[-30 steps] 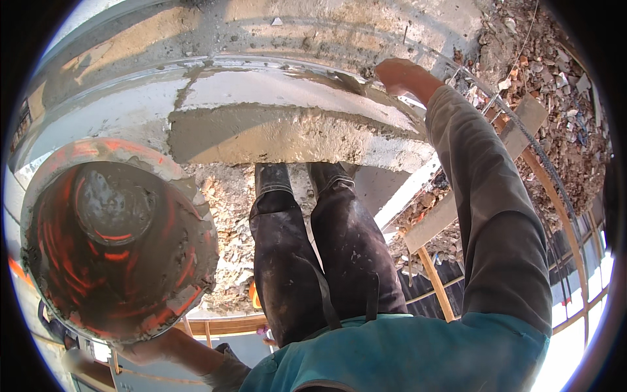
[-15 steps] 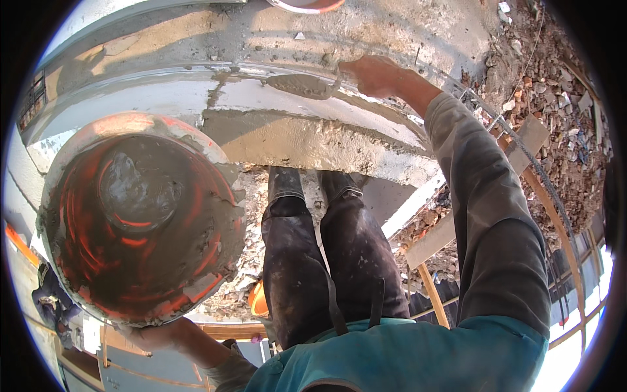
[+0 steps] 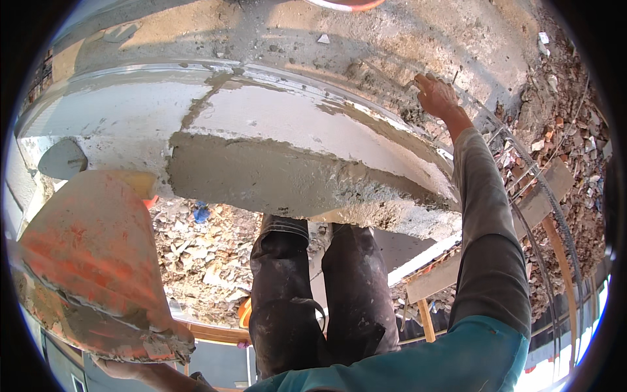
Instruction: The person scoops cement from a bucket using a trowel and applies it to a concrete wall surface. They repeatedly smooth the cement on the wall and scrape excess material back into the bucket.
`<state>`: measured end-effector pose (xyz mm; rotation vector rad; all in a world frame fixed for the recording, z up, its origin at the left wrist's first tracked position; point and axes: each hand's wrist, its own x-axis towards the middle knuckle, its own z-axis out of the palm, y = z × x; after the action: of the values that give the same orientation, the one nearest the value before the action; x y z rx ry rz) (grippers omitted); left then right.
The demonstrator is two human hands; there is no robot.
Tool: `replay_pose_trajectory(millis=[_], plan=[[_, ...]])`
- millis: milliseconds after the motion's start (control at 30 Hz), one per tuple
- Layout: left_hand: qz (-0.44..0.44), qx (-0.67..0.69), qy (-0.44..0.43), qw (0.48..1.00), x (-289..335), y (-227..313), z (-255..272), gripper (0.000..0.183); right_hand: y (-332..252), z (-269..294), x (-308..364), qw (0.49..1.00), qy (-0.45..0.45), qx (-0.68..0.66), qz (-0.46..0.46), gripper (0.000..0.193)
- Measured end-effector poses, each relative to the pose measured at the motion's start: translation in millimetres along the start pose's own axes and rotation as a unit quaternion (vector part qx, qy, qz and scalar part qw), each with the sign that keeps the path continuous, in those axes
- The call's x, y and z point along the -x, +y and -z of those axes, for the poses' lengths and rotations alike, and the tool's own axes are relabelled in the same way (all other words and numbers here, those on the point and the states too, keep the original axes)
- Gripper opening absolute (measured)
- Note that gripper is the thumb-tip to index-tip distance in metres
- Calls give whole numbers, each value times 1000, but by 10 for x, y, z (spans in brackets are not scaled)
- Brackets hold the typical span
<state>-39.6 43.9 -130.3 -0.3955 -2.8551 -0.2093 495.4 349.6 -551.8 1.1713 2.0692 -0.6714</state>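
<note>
The left hand (image 3: 124,369) is supporting an orange bucket (image 3: 91,242), which is leaning at the lower left; its fingers are mostly hiding, so I cannot tell their grip. Beyond the plastered ledge (image 3: 274,173), the right hand (image 3: 439,98) is curling its fingers, but around what I cannot tell. Steel bars (image 3: 547,189) are running near its forearm, and rubble (image 3: 202,268) is lying between bucket and legs (image 3: 284,294).
</note>
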Motion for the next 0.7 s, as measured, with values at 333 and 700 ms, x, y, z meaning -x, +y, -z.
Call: replay_pose_trajectory(millis=[333,700], plan=[[-35,-49,7,998,130,-113,-220,36,377,-889,-791,997,-45,-40,52,44],[-30,-55,1,998,202,-126,-285,38,88,-749,-1046,976,-203,22,81,45]])
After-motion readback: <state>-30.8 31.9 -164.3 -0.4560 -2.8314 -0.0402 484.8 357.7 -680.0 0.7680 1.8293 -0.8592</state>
